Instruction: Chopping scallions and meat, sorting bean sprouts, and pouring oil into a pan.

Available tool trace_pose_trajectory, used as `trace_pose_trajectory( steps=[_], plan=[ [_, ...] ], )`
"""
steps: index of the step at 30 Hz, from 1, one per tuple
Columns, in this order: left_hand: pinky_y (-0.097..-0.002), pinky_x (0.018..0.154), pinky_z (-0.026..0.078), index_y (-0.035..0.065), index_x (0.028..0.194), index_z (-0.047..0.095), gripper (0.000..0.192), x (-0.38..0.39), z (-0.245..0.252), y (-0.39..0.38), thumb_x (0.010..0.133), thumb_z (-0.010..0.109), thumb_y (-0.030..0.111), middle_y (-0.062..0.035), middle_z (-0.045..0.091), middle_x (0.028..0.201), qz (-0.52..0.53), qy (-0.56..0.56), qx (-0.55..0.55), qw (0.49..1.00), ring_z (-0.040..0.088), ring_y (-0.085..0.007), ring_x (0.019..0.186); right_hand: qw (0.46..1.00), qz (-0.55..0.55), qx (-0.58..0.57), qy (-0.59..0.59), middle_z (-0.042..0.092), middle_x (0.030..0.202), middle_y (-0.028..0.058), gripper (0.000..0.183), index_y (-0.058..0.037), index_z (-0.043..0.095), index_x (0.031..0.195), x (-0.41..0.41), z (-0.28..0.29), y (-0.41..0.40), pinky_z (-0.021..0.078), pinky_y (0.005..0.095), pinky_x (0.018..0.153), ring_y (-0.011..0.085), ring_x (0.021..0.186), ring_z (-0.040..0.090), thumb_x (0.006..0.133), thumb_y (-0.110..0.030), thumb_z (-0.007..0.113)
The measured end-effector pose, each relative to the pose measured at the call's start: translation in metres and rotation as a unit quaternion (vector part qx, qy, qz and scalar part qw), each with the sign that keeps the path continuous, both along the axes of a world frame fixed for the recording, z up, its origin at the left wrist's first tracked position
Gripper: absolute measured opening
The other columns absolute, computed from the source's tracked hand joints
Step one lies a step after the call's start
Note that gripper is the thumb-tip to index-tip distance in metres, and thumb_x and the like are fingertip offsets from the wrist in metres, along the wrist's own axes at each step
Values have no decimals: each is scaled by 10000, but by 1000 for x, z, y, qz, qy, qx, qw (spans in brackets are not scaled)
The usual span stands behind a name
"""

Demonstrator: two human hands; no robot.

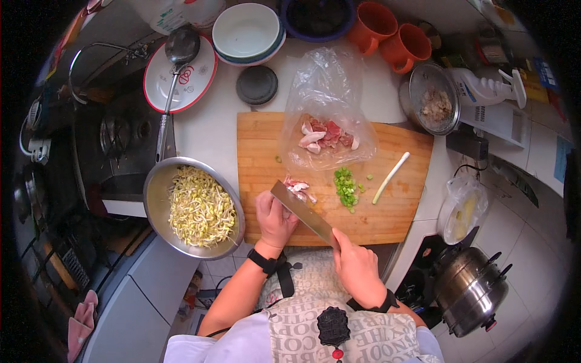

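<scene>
My right hand (358, 267) grips the handle end of a cleaver (306, 215), whose broad blade slants up and left over the wooden cutting board (395, 222). Beside the blade, my left hand (273, 220) has its fingers curled near the board's front edge; the blade hides part of them, and whether they hold meat cannot be told. Sliced raw meat (300, 188) lies just beyond the blade. Farther back, a clear plastic bag (324, 81) rests on the board with chunks of raw meat (333, 132) on it. Chopped scallion (345, 188) and a white scallion stalk (391, 177) lie to the right.
Left of the board stands a steel bowl (152, 199) of soybean sprouts (202, 208). A ladle (165, 118) lies across a red-rimmed plate (156, 86). Stacked bowls (246, 29), orange mugs (411, 45) and a metal pot (408, 97) line the back. A steel steamer pot (472, 290) stands right.
</scene>
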State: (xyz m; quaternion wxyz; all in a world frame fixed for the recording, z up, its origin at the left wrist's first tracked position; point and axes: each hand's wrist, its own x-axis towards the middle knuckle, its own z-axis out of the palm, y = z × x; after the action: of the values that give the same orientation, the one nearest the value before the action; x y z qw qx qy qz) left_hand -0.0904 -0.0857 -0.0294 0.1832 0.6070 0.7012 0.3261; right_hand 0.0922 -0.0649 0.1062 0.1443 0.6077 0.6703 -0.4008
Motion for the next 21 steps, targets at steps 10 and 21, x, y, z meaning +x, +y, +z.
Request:
trace_pose_trajectory(
  steps=[10,21],
  plan=[
    [-449,848,464,28,1039,640,386,0,0,8,777,789,269,-150,577,1113,16,-4,22,1000,549,-366,976,999,-11,-23,27,691,789,213,441,-74,536,1335,-1,-9,5,525,554,655,427,726,681,914,-174,621],
    [-445,826,466,64,934,614,259,0,1,10,812,768,232,-117,591,1058,7,-26,48,999,553,-344,943,998,-40,-13,42,689,761,209,384,-94,566,1308,7,-17,-1,527,558,654,440,710,673,940,-197,603]
  ],
)
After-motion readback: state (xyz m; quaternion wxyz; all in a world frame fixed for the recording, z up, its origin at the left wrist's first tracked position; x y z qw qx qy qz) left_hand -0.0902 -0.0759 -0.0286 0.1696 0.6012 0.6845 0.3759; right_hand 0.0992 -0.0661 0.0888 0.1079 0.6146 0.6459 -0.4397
